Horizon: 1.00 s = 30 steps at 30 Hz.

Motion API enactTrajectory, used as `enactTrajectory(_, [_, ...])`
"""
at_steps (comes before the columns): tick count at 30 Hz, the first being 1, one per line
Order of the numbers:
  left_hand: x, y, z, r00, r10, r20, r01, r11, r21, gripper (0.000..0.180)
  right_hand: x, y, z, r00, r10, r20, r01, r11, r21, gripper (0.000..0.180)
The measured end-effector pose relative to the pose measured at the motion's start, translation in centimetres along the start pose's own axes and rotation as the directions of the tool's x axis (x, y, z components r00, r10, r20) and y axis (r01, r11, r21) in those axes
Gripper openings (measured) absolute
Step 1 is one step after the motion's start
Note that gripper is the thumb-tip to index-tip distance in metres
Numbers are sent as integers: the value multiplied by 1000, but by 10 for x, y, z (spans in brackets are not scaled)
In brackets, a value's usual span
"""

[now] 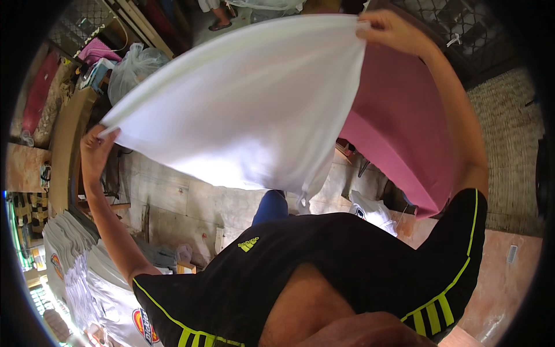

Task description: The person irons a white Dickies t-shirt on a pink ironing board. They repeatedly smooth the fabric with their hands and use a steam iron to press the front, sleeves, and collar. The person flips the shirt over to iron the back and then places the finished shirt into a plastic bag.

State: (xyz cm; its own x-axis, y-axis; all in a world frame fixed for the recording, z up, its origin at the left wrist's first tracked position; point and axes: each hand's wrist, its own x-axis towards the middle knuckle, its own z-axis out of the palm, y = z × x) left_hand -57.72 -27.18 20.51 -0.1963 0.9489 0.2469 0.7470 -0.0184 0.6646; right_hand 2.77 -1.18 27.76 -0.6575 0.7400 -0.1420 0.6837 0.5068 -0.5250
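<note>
A cluttered workroom with a rough concrete floor point(173, 199) lies below. At the far left, stacks of folded white garments point(75, 260) sit low beside the person. The left hand point(95, 147) has its grip clenched on one corner of a white cloth point(243, 104), which is stretched in the air across the middle of the view. The right hand point(390, 29) pinches the opposite upper corner. Behind the cloth, at the right, a pink sheet point(404, 121) covers a surface.

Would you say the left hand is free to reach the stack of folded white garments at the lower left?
Probably not yet: the left hand pinches a corner of the white cloth, held up with the right hand; the stack lies below.
</note>
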Motion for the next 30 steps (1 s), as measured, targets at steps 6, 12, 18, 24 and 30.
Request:
enactTrajectory(6, [166,-61,7,984,58,-170,-112,938,-328,20,154,41,-56,875,-296,-383,314,949,-17,12])
enactTrajectory(12, [257,-113,-93,919,-199,-340,25,891,-454,28,320,38,-92,720,-333,-609,544,815,198,9])
enactTrajectory(18, [280,30,-82,801,43,-597,-266,919,-291,27,276,94,-201,646,-92,-757,439,857,271,25])
enactTrajectory(24, [195,183,6,759,460,-461,-565,817,-114,25,84,161,-196,493,41,-869,404,874,271,34])
enactTrajectory(30, [140,327,234,561,818,-126,-691,378,-616,25,-80,338,-147,378,432,-819,469,673,572,33])
